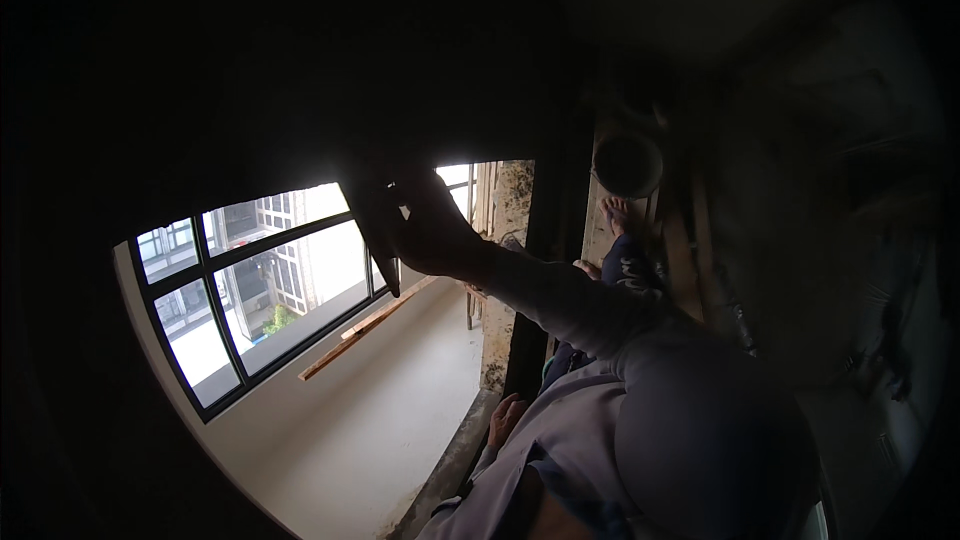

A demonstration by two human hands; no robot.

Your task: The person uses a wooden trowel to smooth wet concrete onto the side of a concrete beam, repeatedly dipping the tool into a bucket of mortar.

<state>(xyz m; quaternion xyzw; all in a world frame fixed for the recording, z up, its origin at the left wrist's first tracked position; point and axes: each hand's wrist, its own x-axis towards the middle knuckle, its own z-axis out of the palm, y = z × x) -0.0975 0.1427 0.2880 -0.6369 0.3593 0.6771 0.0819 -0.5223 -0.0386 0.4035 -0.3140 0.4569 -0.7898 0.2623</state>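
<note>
My right arm reaches up and across to the left. My right hand (438, 232), almost a silhouette against the bright opening, is closed on a dark pointed tool (386, 258). The tool's narrow tip points down, and its shape resembles a trowel; its handle is lost in shadow. A dark, rough-edged surface (300, 130) lies just above the hand. Lower down, my left hand (507, 420) is beside the concrete ledge (465, 430) with its fingers bent together; what they hold, if anything, is hidden.
A round bucket (628, 165) stands past my bare foot (615, 212) on narrow planks (600, 225). Through the opening are a dark-framed window (250, 290), a wooden strip (365, 330) and a pale surface (360, 440). The right side is very dark, with indistinct clutter.
</note>
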